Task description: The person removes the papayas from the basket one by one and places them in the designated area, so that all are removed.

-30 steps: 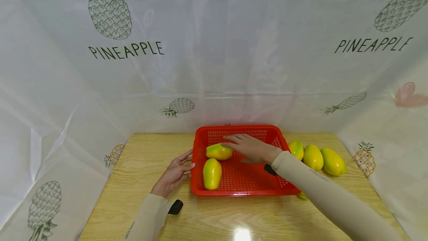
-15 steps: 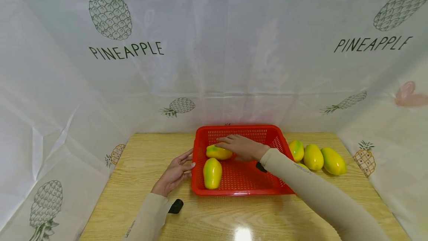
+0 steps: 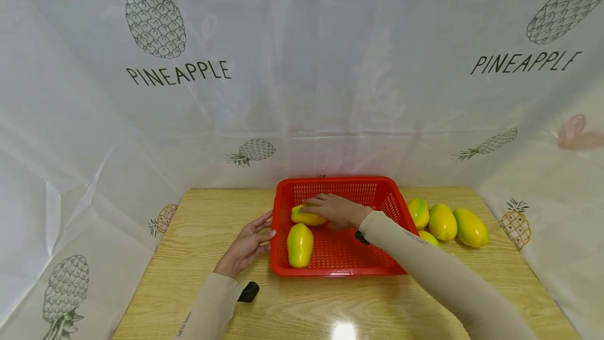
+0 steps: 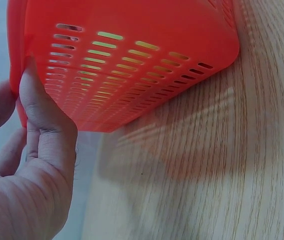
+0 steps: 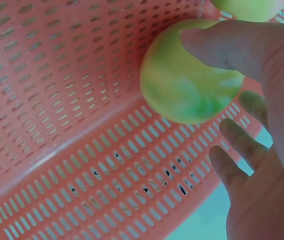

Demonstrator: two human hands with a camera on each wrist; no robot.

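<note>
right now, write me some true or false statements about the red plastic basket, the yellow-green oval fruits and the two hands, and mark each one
1. Two yellow-green oval fruits lie inside the red plastic basket. True.
2. The left hand is inside the basket. False: the left hand is at the outer left side, touching the rim.
3. The right hand is over the farther fruit in the basket. True.
4. Every fruit is in the basket. False: at least four more fruits lie to its right on the pale wooden table.
5. Both sleeves are black. False: the cloth sleeves are beige.
6. One fruit outside the basket is partly hidden by the right sleeve. True.
</note>
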